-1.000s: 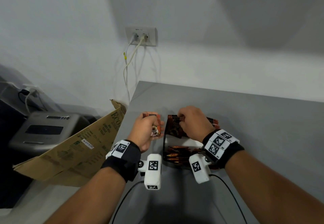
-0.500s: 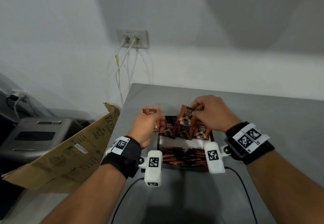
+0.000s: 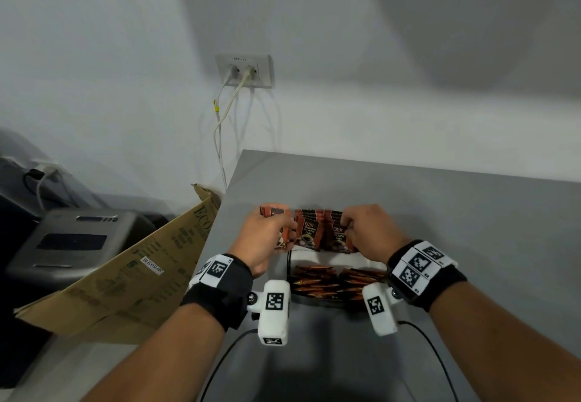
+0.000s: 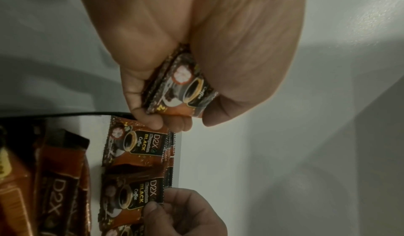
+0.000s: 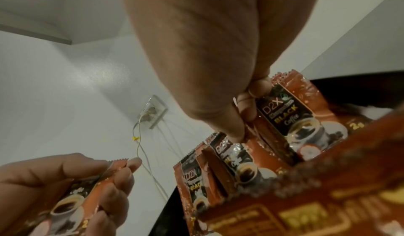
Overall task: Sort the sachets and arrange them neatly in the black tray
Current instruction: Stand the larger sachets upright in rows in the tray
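Observation:
A black tray sits on the grey table. Its back row holds upright square D2X coffee sachets in two stacks. Its front part holds orange stick sachets lying flat. My right hand pinches the top of the right stack between thumb and fingers. My left hand hovers just left of the tray and grips a small bundle of the same sachets. That bundle also shows in the right wrist view.
The table's left edge runs close beside my left hand. A cardboard sheet leans there, with a grey machine beyond it. A wall socket with cables is behind. Bare grey tabletop lies right of the tray.
My right hand has lowered the tilted sachet it held into the right stack, and the back row now stands upright. My left hand still holds its bundle beside the tray.

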Motion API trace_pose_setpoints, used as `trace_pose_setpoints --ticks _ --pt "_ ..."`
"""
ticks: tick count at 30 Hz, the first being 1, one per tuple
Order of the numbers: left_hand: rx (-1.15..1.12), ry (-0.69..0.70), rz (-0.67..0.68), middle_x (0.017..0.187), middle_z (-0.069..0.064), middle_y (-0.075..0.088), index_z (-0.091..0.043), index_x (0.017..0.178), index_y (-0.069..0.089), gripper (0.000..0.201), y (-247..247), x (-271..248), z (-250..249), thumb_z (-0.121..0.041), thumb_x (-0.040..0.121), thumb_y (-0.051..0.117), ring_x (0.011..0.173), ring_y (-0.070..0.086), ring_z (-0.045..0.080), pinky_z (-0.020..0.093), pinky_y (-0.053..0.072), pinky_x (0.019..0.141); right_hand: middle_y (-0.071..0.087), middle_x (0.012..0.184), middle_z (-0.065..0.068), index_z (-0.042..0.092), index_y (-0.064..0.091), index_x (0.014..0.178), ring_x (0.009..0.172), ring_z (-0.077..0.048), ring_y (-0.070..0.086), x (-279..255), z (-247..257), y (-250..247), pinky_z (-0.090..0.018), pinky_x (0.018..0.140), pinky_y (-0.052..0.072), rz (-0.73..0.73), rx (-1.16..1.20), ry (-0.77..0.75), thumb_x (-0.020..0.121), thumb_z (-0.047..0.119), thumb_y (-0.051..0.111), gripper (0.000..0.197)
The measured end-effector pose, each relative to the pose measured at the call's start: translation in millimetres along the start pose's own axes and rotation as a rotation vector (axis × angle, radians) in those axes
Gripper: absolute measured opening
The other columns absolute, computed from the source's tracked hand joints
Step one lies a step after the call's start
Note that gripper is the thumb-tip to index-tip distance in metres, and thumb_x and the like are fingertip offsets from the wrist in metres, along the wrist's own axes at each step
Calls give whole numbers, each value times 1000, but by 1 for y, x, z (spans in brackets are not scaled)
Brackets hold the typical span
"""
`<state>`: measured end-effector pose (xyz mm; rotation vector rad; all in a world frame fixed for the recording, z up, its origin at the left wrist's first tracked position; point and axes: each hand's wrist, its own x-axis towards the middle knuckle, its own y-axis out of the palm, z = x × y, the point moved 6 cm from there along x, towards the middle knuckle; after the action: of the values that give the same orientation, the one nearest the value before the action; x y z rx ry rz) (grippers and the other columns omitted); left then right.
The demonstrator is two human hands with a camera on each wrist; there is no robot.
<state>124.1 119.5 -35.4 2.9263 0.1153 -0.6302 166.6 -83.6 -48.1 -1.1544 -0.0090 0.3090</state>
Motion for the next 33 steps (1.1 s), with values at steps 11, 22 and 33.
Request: trace_pose_setpoints --ticks 11,22,33 --pt "-19 -24 8 81 13 63 -10 94 63 21 5 0 3 8 86 56 64 60 19 33 49 61 70 98 -7 13 73 103 82 -23 68 0 -5 -8 -39 77 61 -5 53 43 96 4 54 22" --pt "-21 -47 15 84 14 66 -2 109 63 26 6 1 8 7 86 55 65 62 20 33 52 61 68 81 0 17 71 91 71 -16 67 -2 -1 -1 -39 72 60 -29 -19 -21 90 4 58 18" --pt "23 36 126 91 20 69 -2 106 65 33 20 2 5 18 81 58 79 68 31 40 57 72 60 95 8 22 70 98 91 -11 60 -17 4 -36 -20 77 46 -172 160 -18 89 22 71 9"
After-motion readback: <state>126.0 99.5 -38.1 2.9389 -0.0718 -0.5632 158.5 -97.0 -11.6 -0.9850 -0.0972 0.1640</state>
